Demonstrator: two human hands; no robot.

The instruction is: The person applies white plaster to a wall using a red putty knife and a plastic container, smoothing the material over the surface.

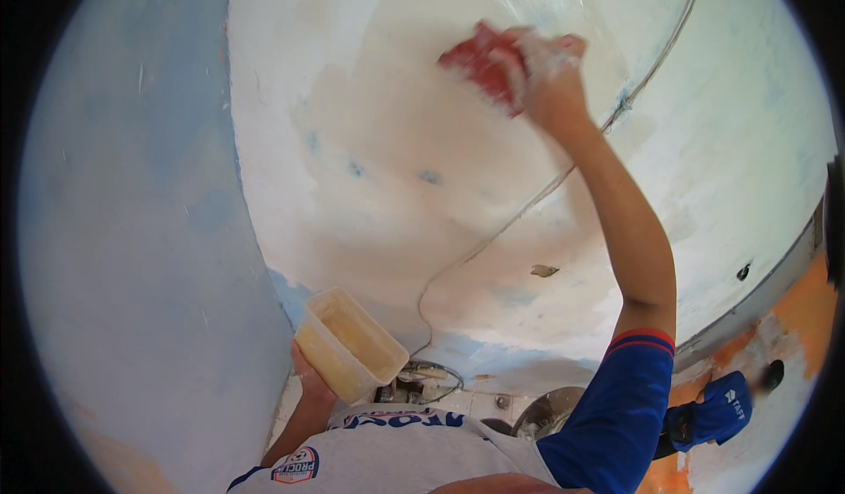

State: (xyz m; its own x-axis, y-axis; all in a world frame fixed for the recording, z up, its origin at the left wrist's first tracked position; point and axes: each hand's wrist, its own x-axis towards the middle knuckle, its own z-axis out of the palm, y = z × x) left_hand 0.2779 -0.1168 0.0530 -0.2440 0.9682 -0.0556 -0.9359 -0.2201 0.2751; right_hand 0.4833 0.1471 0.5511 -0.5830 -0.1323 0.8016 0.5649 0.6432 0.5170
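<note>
My right hand (550, 80) is raised to the upper middle of the white, patchily coated wall (334, 195), closed on a red flat tool (482, 62) like a spreader, smeared with white paste; motion blurs both. My left hand (311, 375), low at the left, grips a translucent rectangular plastic tub (352, 344) with pale cream material inside. A thin cable (519, 212) runs across the wall, passing behind my right arm.
A bluish wall (123, 230) meets the white one at the left. Below are a tiled floor (480, 403), coiled hose (440, 379) and metal basin (541, 415). At lower right a person in a blue shirt (717, 406) is near an orange-patched wall (792, 300).
</note>
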